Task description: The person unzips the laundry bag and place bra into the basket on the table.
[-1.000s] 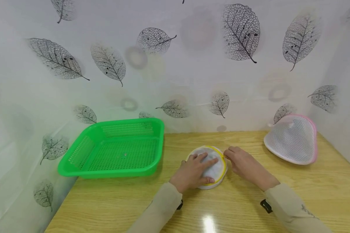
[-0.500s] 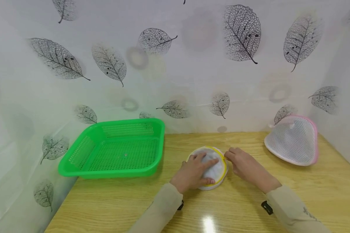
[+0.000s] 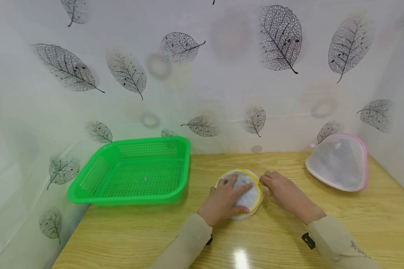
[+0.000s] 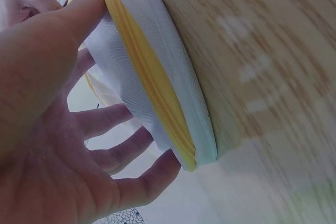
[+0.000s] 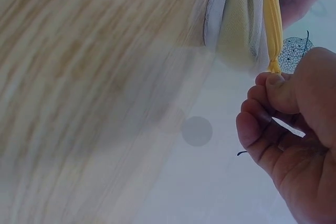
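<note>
A round, flattened white mesh laundry bag [image 3: 250,198] with a yellow zipper [image 4: 139,61] round its edge lies on the wooden table. My left hand [image 3: 222,201] rests on top of it with the fingers spread. In the left wrist view, the thumb of that left hand [image 4: 52,108] touches the bag near the zipper, and the other fingertips lie against the mesh. At the bag's right edge, my right hand [image 3: 284,192] pinches the yellow zipper pull [image 5: 274,66] between thumb and index finger. Those fingers partly hide the pull.
A green plastic basket [image 3: 180,186] stands to the left on the table [image 3: 131,231]. On the right, near the back, sits a white mesh laundry bag with pink trim [image 3: 340,162]. A white curtain [image 3: 219,93] with leaf prints hangs behind.
</note>
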Demonstrator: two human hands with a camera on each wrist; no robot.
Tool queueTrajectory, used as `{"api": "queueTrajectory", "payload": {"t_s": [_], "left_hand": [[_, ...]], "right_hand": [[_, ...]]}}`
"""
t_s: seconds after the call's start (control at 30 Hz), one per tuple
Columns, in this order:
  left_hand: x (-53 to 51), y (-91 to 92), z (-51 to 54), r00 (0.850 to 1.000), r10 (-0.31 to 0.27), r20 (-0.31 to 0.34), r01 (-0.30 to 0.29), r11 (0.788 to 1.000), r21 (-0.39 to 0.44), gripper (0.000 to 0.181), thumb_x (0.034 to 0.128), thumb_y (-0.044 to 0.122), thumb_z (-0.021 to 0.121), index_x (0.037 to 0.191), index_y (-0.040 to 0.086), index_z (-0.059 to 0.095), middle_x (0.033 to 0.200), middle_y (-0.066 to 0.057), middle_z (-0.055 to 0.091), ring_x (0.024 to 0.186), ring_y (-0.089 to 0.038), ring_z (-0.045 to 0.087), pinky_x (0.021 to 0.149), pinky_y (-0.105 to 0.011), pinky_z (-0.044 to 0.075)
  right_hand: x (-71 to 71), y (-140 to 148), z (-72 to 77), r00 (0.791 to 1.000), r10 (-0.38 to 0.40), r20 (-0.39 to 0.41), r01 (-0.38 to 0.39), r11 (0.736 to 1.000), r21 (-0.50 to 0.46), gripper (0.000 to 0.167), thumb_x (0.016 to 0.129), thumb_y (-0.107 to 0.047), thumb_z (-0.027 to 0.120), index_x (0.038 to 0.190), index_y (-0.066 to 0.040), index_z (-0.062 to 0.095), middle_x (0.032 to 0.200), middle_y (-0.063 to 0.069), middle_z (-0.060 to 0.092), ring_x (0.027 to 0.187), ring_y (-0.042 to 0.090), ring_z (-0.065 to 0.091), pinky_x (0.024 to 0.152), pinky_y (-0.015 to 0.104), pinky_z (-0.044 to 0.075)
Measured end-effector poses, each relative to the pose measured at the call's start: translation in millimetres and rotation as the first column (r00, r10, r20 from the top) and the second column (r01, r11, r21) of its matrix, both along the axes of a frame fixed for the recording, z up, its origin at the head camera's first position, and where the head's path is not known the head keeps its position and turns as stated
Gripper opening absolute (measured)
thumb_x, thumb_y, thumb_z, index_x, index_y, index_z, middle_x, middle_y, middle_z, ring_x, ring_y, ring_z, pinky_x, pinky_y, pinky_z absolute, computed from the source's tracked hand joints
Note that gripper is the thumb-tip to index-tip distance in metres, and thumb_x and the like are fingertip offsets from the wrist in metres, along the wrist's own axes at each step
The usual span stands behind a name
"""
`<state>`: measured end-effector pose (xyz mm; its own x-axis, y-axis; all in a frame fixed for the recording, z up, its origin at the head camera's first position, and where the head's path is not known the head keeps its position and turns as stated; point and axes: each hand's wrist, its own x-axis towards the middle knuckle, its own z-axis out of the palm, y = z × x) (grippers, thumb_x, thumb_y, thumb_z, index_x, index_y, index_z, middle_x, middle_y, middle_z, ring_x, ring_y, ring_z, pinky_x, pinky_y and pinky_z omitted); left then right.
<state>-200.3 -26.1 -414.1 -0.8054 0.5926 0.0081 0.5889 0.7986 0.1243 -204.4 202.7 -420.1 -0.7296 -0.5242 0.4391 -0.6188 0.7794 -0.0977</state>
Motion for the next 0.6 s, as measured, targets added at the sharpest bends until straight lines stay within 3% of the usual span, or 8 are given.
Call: {"api": "queueTrajectory", "payload": {"t_s": [0.6], "left_hand": [[-0.4, 1.3, 1.1, 1.0, 0.019, 0.016, -0.019, 1.0, -0.016, 0.075, 0.0888, 0.063, 0.064, 0.156, 0.045, 0.037, 0.167, -0.009, 0.032, 0.139, -0.041, 0.046, 0.094, -0.064, 0.054]], "right_hand": [[0.8, 0.3, 1.2, 1.0, -0.003, 0.019, 0.002, 1.0, 0.019, 0.037, 0.067, 0.021, 0.065, 0.09, -0.007, 0.067, 0.083, 0.0, 0.06, 0.076, 0.017, 0.058, 0.067, 0.031, 0.056]]}}
